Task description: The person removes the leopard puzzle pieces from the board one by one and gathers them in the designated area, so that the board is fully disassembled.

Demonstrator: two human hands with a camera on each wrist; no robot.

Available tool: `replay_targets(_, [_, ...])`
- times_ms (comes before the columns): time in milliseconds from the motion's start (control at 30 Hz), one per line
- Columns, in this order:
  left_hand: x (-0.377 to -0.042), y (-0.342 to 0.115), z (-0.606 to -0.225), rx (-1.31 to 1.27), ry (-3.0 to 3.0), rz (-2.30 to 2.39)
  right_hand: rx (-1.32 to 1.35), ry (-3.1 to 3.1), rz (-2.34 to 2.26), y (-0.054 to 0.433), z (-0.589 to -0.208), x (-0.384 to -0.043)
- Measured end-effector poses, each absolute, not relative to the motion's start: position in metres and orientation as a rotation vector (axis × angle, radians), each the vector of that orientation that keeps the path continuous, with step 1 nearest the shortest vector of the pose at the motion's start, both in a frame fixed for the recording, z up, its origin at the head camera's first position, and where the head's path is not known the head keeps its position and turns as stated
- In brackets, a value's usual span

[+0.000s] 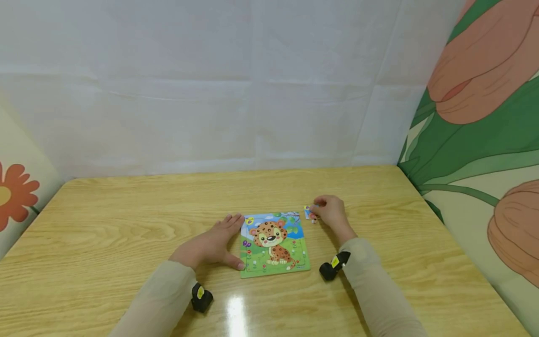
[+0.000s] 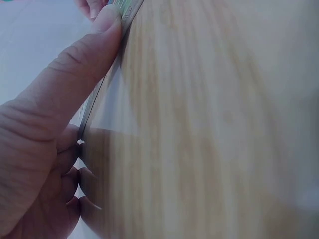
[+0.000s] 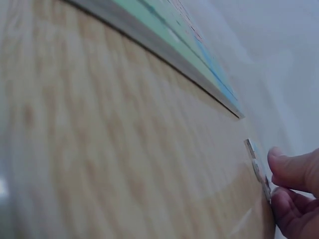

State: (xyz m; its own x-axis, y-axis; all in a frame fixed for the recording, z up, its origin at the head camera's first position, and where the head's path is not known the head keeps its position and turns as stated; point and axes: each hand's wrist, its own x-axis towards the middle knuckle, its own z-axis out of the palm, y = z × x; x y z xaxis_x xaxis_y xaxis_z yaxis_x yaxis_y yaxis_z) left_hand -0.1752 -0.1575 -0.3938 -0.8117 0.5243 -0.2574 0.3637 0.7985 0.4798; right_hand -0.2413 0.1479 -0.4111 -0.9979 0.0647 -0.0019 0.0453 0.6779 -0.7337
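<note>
A square jigsaw puzzle board (image 1: 273, 244) with a spotted leopard cub on grass and blue sky lies flat on the table. My left hand (image 1: 212, 243) rests along its left side, the thumb at the lower left corner and the straight fingers at the upper left. In the left wrist view the thumb (image 2: 82, 67) presses against the board's edge. Off the board's upper right corner, my right hand (image 1: 331, 214) pinches a small colourful puzzle piece (image 1: 308, 213) by its right side. The right wrist view shows this piece (image 3: 255, 162) edge-on, low over the wood, its far end hidden by fingertips.
The wooden table (image 1: 126, 210) reaches back to a white cloth backdrop (image 1: 202, 93). A flower-printed panel (image 1: 476, 140) borders the right side and another flower print (image 1: 17, 192) the left. Both wrists carry a small black camera (image 1: 332, 267).
</note>
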Motion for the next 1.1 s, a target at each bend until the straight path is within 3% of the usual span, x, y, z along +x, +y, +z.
replay_targets(700, [-0.176,-0.156,-0.395,0.659,2.596,0.587,-0.107,-2.683,1.538,0.13,-0.393,-0.235])
replay_targets(1100, [-0.176,-0.157,-0.393,0.668,2.6,0.583,0.115,-2.726,1.528,0.113,-0.396,-0.231])
